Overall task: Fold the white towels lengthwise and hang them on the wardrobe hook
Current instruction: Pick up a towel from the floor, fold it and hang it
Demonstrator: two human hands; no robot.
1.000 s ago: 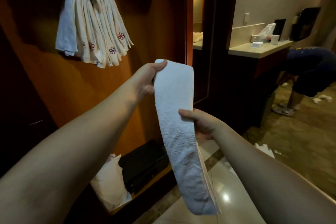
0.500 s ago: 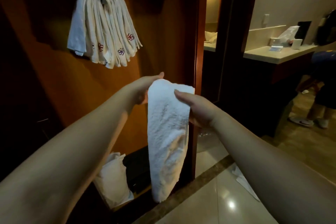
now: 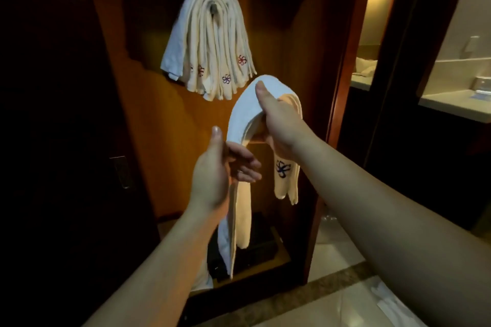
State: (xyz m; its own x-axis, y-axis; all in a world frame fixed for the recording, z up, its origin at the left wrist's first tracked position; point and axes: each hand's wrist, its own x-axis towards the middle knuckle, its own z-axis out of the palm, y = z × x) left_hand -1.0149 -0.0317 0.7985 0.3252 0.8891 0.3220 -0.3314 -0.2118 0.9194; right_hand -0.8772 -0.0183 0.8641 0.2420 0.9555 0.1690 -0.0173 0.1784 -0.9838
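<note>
A folded white towel point(image 3: 245, 111) is draped over my right hand point(image 3: 276, 119), which grips it at the bend with the thumb on top; its two ends hang down, one showing a blue flower emblem. My left hand point(image 3: 215, 170) is just below and left, fingers loosely extended beside the longer hanging end, thumb up; whether it touches the towel I cannot tell. Above, several folded white towels point(image 3: 210, 40) hang bunched over the wardrobe hook point(image 3: 213, 8) on the wooden back panel.
The open wardrobe point(image 3: 164, 127) has a dark door point(image 3: 53, 141) at left and a black object on its floor. A wooden frame edge point(image 3: 345, 61) stands at right, with a counter point(image 3: 457, 103) and tiled floor beyond.
The towel went from hanging straight to draped doubled over my right hand. My left hand let go of its top and dropped lower. The view turned toward the wardrobe.
</note>
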